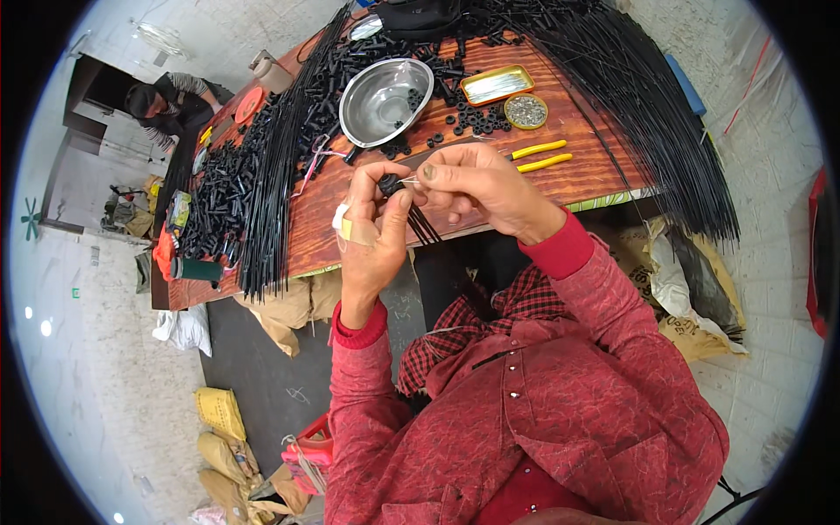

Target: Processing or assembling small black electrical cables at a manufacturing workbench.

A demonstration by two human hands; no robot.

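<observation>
Above the table's near edge, my left hand (371, 229) is closed round a small black round part (390, 185). Thin black rods (426, 228) run down from beside that part toward my lap. My right hand (490, 182) pinches a thin silvery pin (409, 180) between thumb and forefinger, its end at the black part. How far the pin goes in is too small to tell. Just beyond my right hand lie yellow-handled pliers (544, 156). Something white and yellow is taped on the back of my left hand.
A steel bowl (350, 124) stands on the wooden table (328, 223). Beside it are a tray of thin pins (497, 86), a round tin of small metal bits (526, 111) and black rings (477, 118). Long black rods (674, 166) overhang the edge. Another person (171, 105) works far left.
</observation>
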